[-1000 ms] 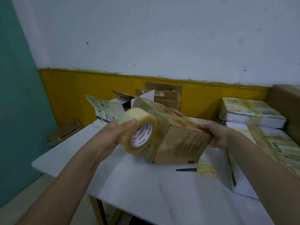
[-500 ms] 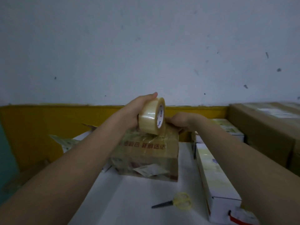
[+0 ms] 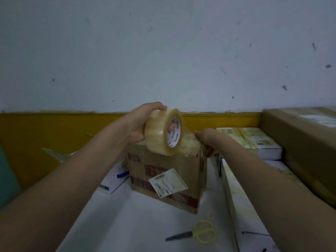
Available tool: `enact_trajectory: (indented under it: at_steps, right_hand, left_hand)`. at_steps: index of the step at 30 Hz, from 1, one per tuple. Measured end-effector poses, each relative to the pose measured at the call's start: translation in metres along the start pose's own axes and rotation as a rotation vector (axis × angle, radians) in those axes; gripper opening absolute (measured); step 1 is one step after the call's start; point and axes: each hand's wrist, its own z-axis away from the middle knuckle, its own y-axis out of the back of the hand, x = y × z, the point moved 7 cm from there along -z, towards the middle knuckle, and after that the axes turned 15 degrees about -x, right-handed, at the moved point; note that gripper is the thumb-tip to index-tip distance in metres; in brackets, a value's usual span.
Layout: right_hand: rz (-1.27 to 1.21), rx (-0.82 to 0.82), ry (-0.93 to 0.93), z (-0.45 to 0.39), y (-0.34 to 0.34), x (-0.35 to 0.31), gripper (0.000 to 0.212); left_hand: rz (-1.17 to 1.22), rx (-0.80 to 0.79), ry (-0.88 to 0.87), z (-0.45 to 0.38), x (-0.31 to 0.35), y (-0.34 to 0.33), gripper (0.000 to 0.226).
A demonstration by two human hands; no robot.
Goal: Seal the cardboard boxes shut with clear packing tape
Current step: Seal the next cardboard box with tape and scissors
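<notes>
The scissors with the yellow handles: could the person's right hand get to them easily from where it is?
Probably yes. The scissors lie in the open on the white table, nothing over them. But the right hand is busy gripping the cardboard box at its top corner and would have to let go first.

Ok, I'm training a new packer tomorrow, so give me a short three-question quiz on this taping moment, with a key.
1. True or false: the left hand grips the tape roll over the top of the brown box.
2. Where is the right hand?
A. on the scissors
B. at the box's top right edge
C. flat on the table
3. Fill in: the yellow-handled ___ lie on the white table, nearer the camera than the box.

Key
1. True.
2. B.
3. Scissors, untouched.
</notes>
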Motion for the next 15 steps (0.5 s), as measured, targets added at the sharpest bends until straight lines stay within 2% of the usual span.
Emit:
enact_trajectory:
  at_steps: [3, 6, 10, 15]
  right_hand:
    - [-0.058, -0.015, 0.000, -0.007, 0.003, 0.002, 0.063]
    - [-0.102, -0.026, 0.030, -0.010, 0.004, 0.001, 0.061]
    - [-0.103, 0.010, 0.025, -0.007, 0.002, 0.000, 0.061]
    - [-0.076, 0.107, 0.059, -0.003, 0.003, -0.002, 0.055]
  left_hand:
    - [-0.063, -0.018, 0.103, 0.037, -0.032, 0.002, 0.031]
    - [-0.028, 0.038, 0.198, 0.056, -0.084, -0.008, 0.026]
    - [0.034, 0.101, 0.247, 0.047, -0.148, -0.010, 0.045]
    - [0.054, 0.071, 0.302, 0.031, -0.186, -0.024, 0.030]
